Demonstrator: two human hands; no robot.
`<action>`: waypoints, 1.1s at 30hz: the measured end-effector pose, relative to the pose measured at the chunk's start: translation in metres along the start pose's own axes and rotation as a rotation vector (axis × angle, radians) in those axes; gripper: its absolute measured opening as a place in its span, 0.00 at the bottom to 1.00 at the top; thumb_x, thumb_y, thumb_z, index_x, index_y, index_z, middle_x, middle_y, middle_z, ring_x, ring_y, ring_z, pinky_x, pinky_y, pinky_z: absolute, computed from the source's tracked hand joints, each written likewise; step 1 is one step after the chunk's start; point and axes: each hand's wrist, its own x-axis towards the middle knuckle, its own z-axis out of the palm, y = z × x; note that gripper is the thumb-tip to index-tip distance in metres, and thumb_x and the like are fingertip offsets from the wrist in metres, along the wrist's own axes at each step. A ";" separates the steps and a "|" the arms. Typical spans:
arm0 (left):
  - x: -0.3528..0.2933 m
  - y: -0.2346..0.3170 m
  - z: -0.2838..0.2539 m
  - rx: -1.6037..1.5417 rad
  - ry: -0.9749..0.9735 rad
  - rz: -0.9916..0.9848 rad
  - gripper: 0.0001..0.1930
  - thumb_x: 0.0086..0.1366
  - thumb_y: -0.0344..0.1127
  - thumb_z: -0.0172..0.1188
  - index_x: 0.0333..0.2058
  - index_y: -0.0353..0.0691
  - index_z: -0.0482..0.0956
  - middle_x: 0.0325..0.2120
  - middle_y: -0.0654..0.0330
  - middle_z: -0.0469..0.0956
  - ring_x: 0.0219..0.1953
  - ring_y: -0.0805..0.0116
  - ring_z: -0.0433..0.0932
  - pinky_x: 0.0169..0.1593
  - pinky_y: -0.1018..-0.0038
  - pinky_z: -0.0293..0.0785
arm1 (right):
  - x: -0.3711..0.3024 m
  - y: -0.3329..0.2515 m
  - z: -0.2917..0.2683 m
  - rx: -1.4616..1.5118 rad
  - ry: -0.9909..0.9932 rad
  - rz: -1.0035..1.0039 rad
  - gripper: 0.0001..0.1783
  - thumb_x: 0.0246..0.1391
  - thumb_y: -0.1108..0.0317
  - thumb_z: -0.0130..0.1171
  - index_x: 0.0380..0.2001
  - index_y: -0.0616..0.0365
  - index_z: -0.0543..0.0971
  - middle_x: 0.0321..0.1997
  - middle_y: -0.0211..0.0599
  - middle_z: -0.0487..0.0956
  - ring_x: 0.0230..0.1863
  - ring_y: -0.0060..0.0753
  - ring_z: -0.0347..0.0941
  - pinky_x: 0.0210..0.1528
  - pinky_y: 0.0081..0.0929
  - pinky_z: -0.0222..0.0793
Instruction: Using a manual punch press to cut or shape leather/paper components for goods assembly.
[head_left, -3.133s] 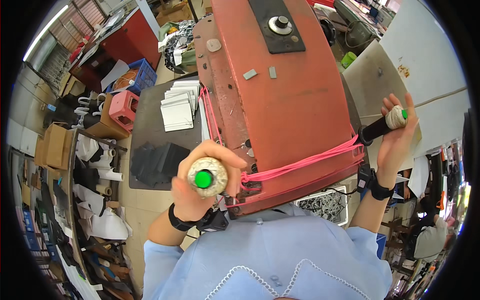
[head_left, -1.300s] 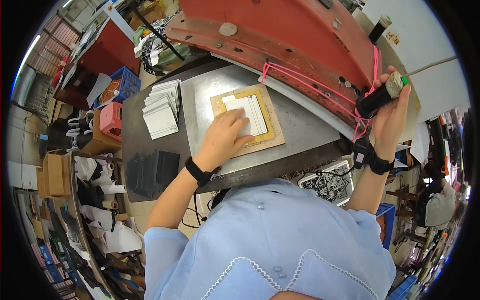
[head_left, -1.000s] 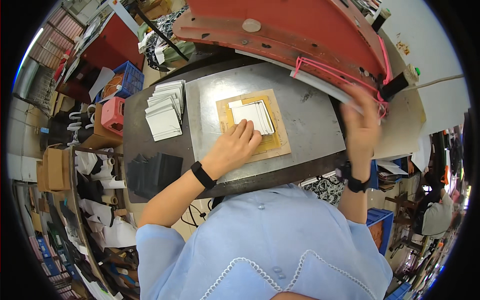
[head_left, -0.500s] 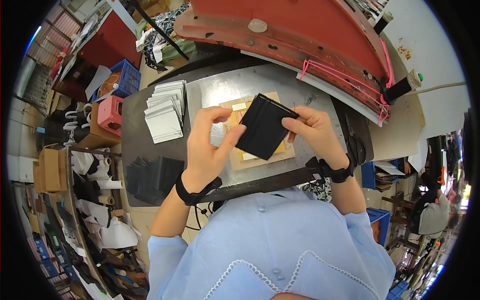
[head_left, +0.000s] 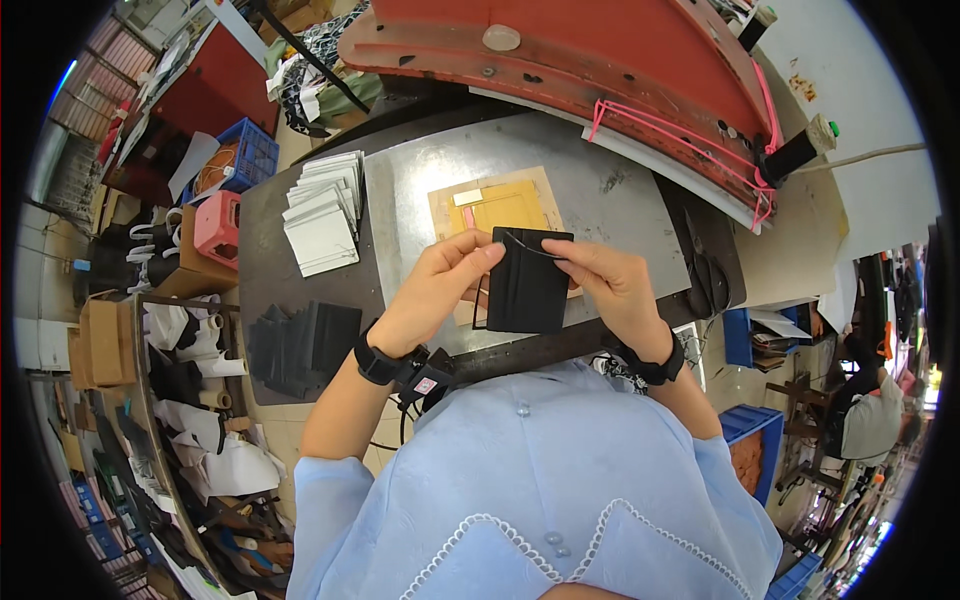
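A flat black wallet-like piece point(head_left: 530, 290) with pocket lines hangs upright between my hands over the near edge of the table. My left hand point(head_left: 435, 290) pinches its upper left edge between thumb and fingers. At the upper right corner, my right hand point(head_left: 612, 285) grips the piece, thumb and index finger pressed together. A thin dark strip or thread curves along its top edge between the two hands. Beside its left edge a thin dark outline sticks out, too small to name. Behind it, a yellow template point(head_left: 505, 208) on a tan board lies on the metal plate point(head_left: 400, 175).
A fanned stack of white cards point(head_left: 322, 225) and a pile of black pieces point(head_left: 308, 350) lie on the left of the table. A big red machine point(head_left: 560, 50) with pink cord overhangs the far side. Blue crates point(head_left: 752, 440) stand at right.
Both hands have come lower and nearer my body with the black piece. It has turned more upright, and my left thumb and fingers have closed on its edge. More of the yellow template shows.
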 end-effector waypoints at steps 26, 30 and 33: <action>-0.130 -0.018 -0.180 1.007 0.722 -0.015 0.18 0.66 0.36 0.62 0.51 0.35 0.75 0.39 0.56 0.82 0.43 0.62 0.80 0.49 0.72 0.74 | -0.199 0.019 -0.188 -0.639 -0.160 0.937 0.18 0.45 0.70 0.67 0.41 0.67 0.82 0.37 0.50 0.84 0.39 0.38 0.83 0.44 0.29 0.74; -0.097 -0.023 -0.186 1.432 0.732 0.264 0.25 0.59 0.36 0.67 0.55 0.38 0.73 0.55 0.47 0.73 0.58 0.46 0.70 0.59 0.59 0.68 | -0.192 0.021 -0.178 -0.767 0.004 0.776 0.26 0.49 0.68 0.66 0.52 0.63 0.77 0.53 0.52 0.80 0.53 0.46 0.77 0.55 0.32 0.69; -0.062 -0.010 -0.177 1.613 0.657 0.360 0.31 0.52 0.34 0.71 0.56 0.39 0.72 0.56 0.50 0.71 0.59 0.49 0.69 0.59 0.60 0.68 | -0.137 -0.013 -0.136 -0.591 -0.044 0.658 0.26 0.52 0.66 0.64 0.54 0.63 0.76 0.53 0.50 0.79 0.54 0.46 0.76 0.56 0.32 0.69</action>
